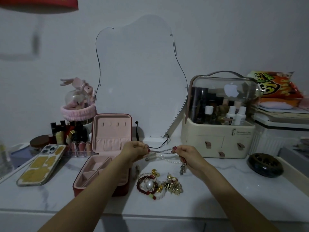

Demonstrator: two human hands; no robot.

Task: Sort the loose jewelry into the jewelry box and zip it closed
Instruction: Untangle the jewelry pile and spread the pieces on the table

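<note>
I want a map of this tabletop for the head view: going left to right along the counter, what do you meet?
Phone → jewelry box → left hand → silver chain held between both hands → right hand → cream cosmetics organizer → dark round dish.
</note>
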